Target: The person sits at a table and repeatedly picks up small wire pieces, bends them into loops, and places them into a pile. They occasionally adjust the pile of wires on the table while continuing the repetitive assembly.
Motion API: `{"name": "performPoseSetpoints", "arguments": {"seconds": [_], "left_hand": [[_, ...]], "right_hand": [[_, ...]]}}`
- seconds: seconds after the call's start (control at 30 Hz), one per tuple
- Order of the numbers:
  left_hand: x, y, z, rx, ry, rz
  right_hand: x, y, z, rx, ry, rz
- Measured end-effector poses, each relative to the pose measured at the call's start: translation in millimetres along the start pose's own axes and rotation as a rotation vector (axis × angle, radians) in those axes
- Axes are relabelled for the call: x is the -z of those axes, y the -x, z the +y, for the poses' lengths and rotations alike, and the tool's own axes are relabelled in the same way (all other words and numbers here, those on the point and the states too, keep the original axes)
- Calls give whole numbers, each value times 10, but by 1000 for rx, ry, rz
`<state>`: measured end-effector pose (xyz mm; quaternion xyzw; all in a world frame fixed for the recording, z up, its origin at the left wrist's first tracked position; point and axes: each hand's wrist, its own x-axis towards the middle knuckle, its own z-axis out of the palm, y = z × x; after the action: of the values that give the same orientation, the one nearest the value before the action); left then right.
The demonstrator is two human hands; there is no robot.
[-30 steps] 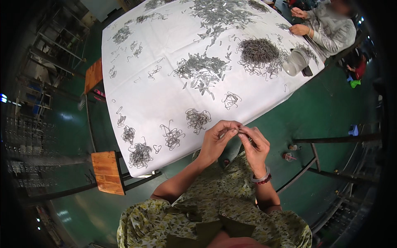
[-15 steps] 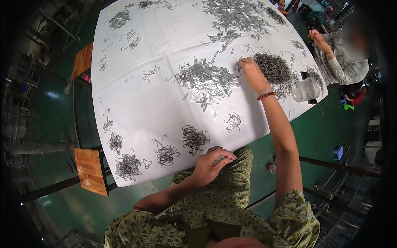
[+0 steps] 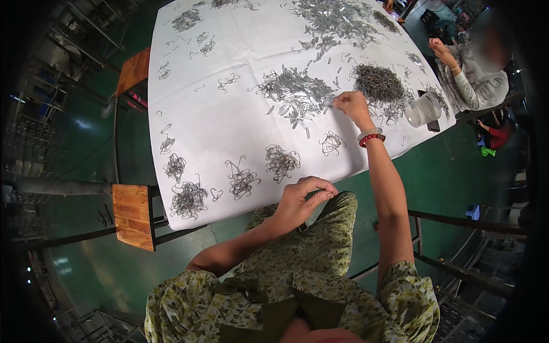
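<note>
My right hand [image 3: 353, 109] is pinched at the near right edge of a loose pile of silvery flat metal clips [image 3: 298, 91]. Whatever its fingertips grip is too small to name. Red beads and a pale bangle circle that wrist. Close to my lap, just off the table's near edge, my left hand [image 3: 307, 197] holds its thumb and fingertips together; anything between them is hidden. Beyond the right hand lies a dense dark heap of bent wire hooks [image 3: 378, 84]. Smaller hook clusters [image 3: 281, 163] sit along the near edge, with a sparse one [image 3: 331, 143] between my hands.
A white-covered table [image 3: 211, 126] spreads ahead. At its right edge a translucent plastic tub [image 3: 422, 111] stands by a dark flat object. A co-worker [image 3: 477, 74] sits on the right, hands raised. Wooden stools [image 3: 134, 211] stand left; a larger clip pile [image 3: 334, 23] lies far off.
The whole view has shifted, so the table sits higher and further right. My right hand has come nearer me, to the clip pile's edge. My left hand stays pinched near my lap.
</note>
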<state>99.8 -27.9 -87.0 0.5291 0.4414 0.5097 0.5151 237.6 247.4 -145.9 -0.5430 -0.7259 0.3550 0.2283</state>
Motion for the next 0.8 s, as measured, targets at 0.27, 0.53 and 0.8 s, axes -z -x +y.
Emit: {"name": "performPoseSetpoints", "arguments": {"seconds": [0.27,0.53,0.8], "left_hand": [[-74,71,98,-18,-20,73],[-213,37,77,7,97,61],[-180,-8,74,-7,93,55]], "right_hand": [[266,1480,-602,59,-793,-3],[301,2675,-970,134,-863,101],[214,2640,-997,179,-747,230]]}}
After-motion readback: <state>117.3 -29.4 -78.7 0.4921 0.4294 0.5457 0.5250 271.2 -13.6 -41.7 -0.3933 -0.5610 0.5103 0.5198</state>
